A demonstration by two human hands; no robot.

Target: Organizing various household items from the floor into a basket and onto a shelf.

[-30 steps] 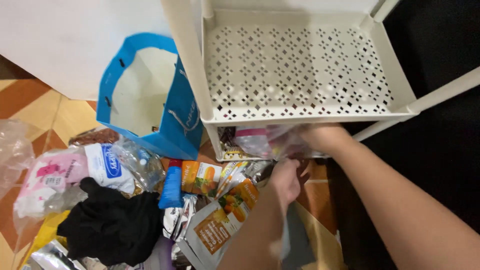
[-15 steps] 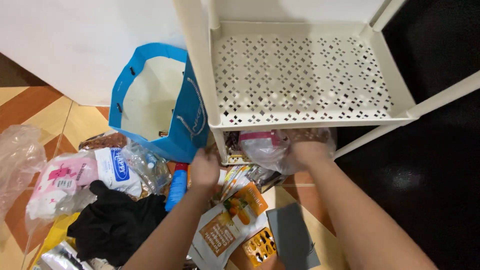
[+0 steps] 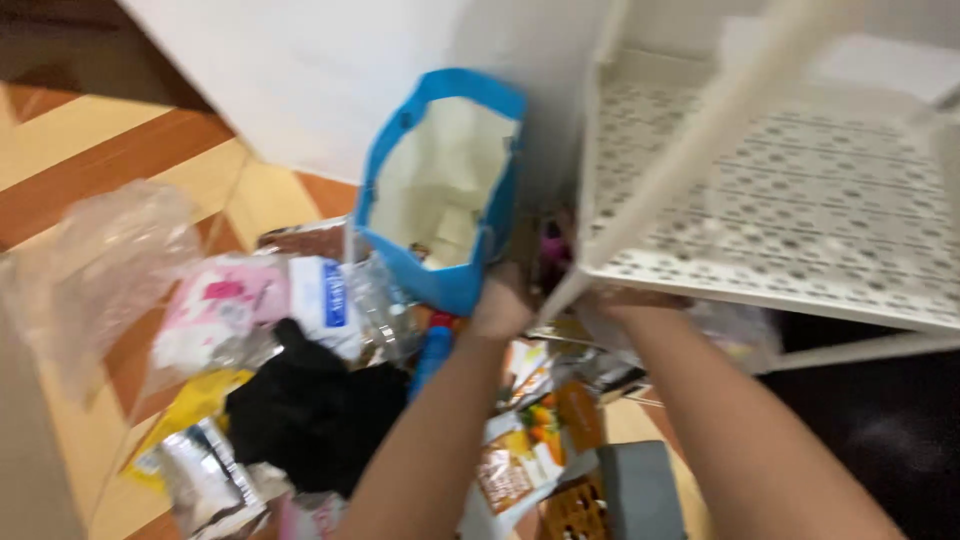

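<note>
The picture is blurred by motion. My left hand [image 3: 500, 300] is stretched forward, its knuckles against the lower corner of the blue paper bag [image 3: 440, 190] and beside the front post of the white perforated rack [image 3: 760, 200]. What its fingers hold is unclear. My right hand [image 3: 628, 298] reaches under the rack's shelf edge, which hides its fingers. A clear plastic bag [image 3: 742, 335] bulges out just right of that wrist, under the shelf.
Loose packets lie on the wooden floor: orange-printed pouches [image 3: 535, 440], a grey box [image 3: 640, 490], a black cloth [image 3: 310, 415], pink and white packs [image 3: 250, 305], a crumpled clear bag [image 3: 100, 270]. A white wall stands behind.
The view has swung right and tilted, so the rack now sits at the upper right. My left hand has moved up to the blue bag's corner. My right hand stays under the shelf.
</note>
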